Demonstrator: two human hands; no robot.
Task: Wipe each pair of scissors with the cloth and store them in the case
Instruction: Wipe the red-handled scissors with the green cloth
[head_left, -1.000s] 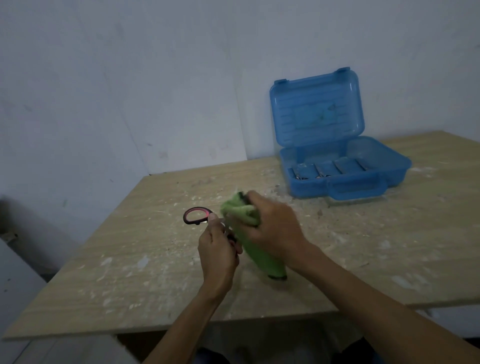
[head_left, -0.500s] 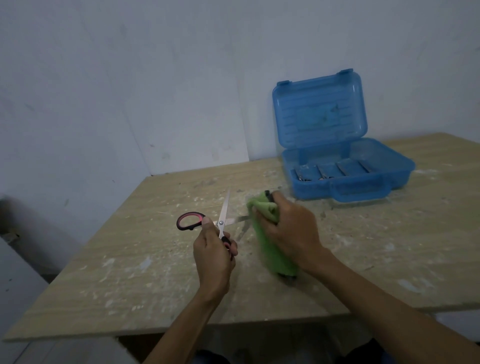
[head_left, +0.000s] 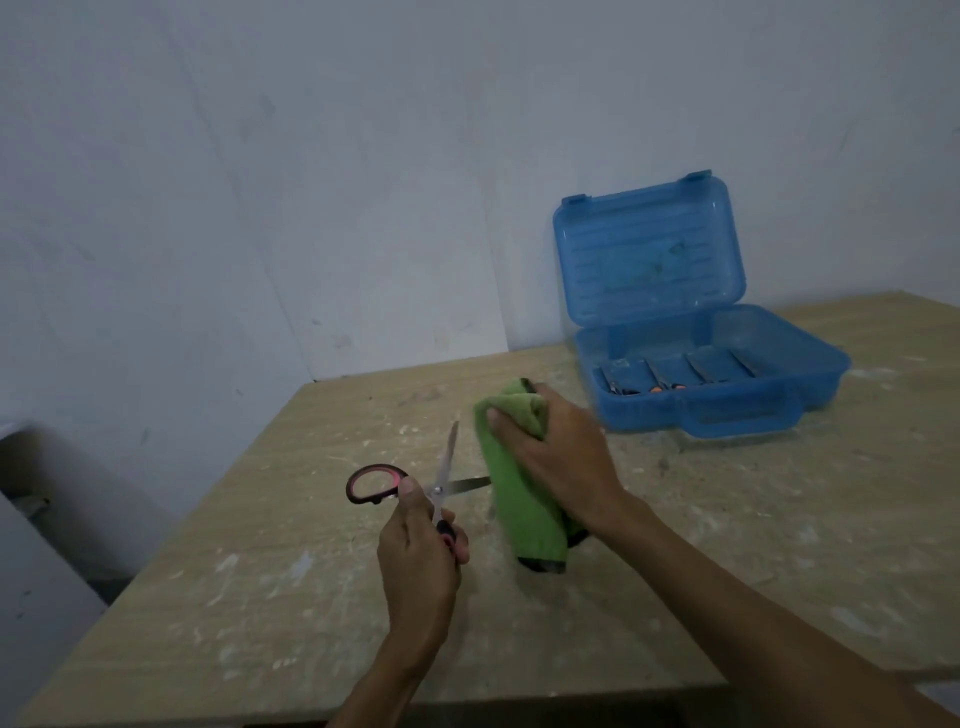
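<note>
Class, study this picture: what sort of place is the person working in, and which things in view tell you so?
Probably a plain workshop or work corner, though that is a guess. A bare wooden table flecked with pale stains and dust stands against unadorned white walls, and an open blue plastic storage case holding metal tools sits on it.

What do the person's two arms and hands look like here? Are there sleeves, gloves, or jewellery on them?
Both forearms are bare as far as the frame shows, with no sleeve in view. The left hand and right hand wear no gloves. No ring, watch or bracelet is visible on either one, though the dim light hides fine detail.
</note>
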